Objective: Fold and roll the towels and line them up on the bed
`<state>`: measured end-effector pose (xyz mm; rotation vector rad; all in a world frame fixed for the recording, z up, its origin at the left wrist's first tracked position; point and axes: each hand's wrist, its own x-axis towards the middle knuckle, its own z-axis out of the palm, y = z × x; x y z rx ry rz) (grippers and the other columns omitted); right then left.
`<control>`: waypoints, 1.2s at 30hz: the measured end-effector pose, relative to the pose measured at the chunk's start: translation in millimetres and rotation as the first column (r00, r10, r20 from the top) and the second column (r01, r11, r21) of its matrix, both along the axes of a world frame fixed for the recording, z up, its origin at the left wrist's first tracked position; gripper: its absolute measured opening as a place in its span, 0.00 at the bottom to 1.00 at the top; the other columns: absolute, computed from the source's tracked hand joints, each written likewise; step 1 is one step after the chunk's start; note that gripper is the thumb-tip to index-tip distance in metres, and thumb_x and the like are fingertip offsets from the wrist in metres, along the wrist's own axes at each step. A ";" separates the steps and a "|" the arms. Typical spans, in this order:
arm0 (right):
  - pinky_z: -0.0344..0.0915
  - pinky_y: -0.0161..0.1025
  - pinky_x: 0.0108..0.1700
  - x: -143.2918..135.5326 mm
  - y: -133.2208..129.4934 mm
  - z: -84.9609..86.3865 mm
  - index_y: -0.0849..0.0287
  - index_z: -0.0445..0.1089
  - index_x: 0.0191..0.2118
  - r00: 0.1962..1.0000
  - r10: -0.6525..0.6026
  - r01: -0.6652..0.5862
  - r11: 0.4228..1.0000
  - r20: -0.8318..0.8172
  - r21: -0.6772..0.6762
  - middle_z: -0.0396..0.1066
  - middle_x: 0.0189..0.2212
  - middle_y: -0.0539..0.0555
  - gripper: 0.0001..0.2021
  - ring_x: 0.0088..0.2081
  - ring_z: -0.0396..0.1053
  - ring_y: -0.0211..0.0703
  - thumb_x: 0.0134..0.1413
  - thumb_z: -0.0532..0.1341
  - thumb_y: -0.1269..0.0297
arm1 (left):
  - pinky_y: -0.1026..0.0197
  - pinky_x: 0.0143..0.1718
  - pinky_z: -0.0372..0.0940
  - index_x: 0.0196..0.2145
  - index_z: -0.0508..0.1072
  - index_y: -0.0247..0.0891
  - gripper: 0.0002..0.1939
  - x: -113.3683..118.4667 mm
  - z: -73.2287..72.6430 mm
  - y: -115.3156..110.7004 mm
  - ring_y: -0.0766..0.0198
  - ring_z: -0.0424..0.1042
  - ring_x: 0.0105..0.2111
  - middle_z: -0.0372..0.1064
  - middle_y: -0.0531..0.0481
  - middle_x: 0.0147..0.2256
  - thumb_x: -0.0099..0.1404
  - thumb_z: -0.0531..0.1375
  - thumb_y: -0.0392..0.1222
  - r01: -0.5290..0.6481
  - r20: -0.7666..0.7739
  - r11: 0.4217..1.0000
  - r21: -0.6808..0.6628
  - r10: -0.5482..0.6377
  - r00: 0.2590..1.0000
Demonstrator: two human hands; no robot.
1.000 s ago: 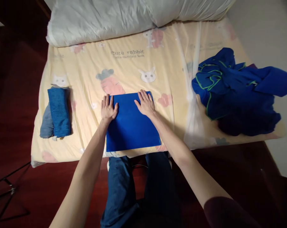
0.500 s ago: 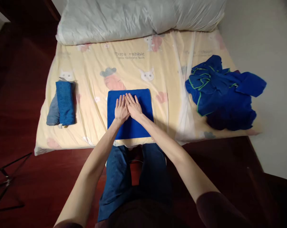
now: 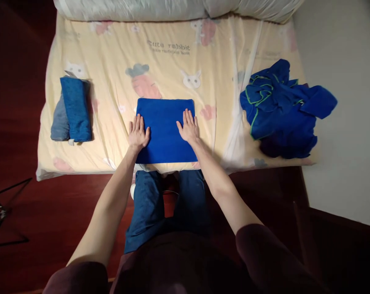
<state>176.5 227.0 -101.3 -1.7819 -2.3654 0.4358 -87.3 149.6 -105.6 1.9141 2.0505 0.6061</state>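
Observation:
A blue cloth [image 3: 163, 132] lies flat in a neat rectangle near the front edge of the bed. My left hand [image 3: 138, 132] rests flat over its left edge, fingers stretched out and thumb spread. Across from it, my right hand [image 3: 189, 127] lies flat on the right side of the cloth, fingers extended and thumb apart. Neither hand grips anything. The cloth's middle shows between the two hands.
Folded blue and grey-blue cloths [image 3: 76, 110] lie at the left of the bed. A crumpled heap of blue cloths with green edging [image 3: 283, 110] sits at the right. Behind is a rolled pale quilt [image 3: 172, 10]. A black stand [image 3: 2, 213] stands on the floor at left.
My hands have slid apart from the middle of the blue cloth, the left to its left edge and the right to its right side. The view has tilted downward.

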 end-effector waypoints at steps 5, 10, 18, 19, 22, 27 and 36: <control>0.35 0.67 0.76 28.6 -1.7 9.4 0.73 0.44 0.77 0.995 -0.095 0.096 0.994 0.024 -0.048 0.40 0.77 0.69 0.37 0.78 0.37 0.56 0.76 0.39 0.49 | 0.39 0.76 0.31 0.74 0.50 0.21 0.39 -5.2 10.7 -32.0 0.48 0.38 0.77 0.42 0.31 0.75 0.76 0.44 0.53 -0.102 0.000 0.994 -0.027 0.102 0.995; 0.29 0.71 0.75 1.4 -38.3 32.6 0.75 0.46 0.76 0.999 -0.026 0.026 0.999 -0.019 0.043 0.38 0.77 0.71 0.36 0.79 0.33 0.60 0.75 0.44 0.53 | 0.37 0.76 0.29 0.75 0.49 0.22 0.39 30.1 35.8 -59.2 0.47 0.29 0.77 0.35 0.32 0.76 0.75 0.47 0.52 -0.045 -0.022 0.999 0.012 0.045 0.999; 0.32 0.60 0.78 -60.9 -132.1 22.2 0.66 0.47 0.77 0.983 0.178 -0.180 0.983 -0.050 -0.024 0.40 0.78 0.60 0.32 0.79 0.34 0.50 0.72 0.47 0.65 | 0.41 0.77 0.35 0.74 0.54 0.26 0.35 94.5 24.3 -84.2 0.53 0.39 0.77 0.45 0.37 0.75 0.74 0.44 0.41 0.187 0.012 0.981 -0.046 -0.187 0.982; 0.32 0.60 0.78 -60.7 -134.9 21.1 0.67 0.47 0.77 0.984 0.168 -0.170 0.985 -0.051 -0.021 0.39 0.78 0.61 0.32 0.79 0.34 0.51 0.72 0.47 0.65 | 0.41 0.77 0.35 0.74 0.55 0.27 0.34 93.1 20.8 -88.8 0.53 0.39 0.77 0.46 0.37 0.75 0.75 0.44 0.42 0.164 0.009 0.986 -0.038 -0.164 0.986; 0.32 0.58 0.78 -56.0 -135.2 22.4 0.68 0.47 0.77 0.985 0.162 -0.163 0.986 -0.060 -0.021 0.37 0.78 0.62 0.32 0.79 0.34 0.50 0.73 0.47 0.64 | 0.39 0.76 0.36 0.73 0.57 0.28 0.33 85.3 16.2 -97.9 0.53 0.39 0.77 0.44 0.38 0.75 0.76 0.43 0.45 0.127 0.001 0.992 -0.016 -0.127 0.992; 0.33 0.59 0.78 -35.3 -144.0 25.0 0.68 0.47 0.77 0.993 0.083 -0.082 0.997 -0.081 0.013 0.40 0.78 0.64 0.32 0.79 0.36 0.50 0.76 0.44 0.57 | 0.38 0.76 0.35 0.74 0.56 0.31 0.35 71.0 21.0 -112.5 0.51 0.39 0.77 0.42 0.37 0.76 0.76 0.48 0.51 0.107 -0.011 0.994 -0.031 -0.107 0.994; 0.37 0.64 0.76 30.7 -183.2 24.7 0.65 0.52 0.76 0.991 -0.105 0.110 0.992 -0.083 0.059 0.47 0.76 0.67 0.30 0.78 0.42 0.52 0.75 0.47 0.58 | 0.36 0.75 0.37 0.75 0.53 0.29 0.36 27.8 29.6 -164.1 0.46 0.41 0.76 0.42 0.32 0.75 0.76 0.47 0.51 -0.015 -0.080 0.999 -0.053 0.010 0.997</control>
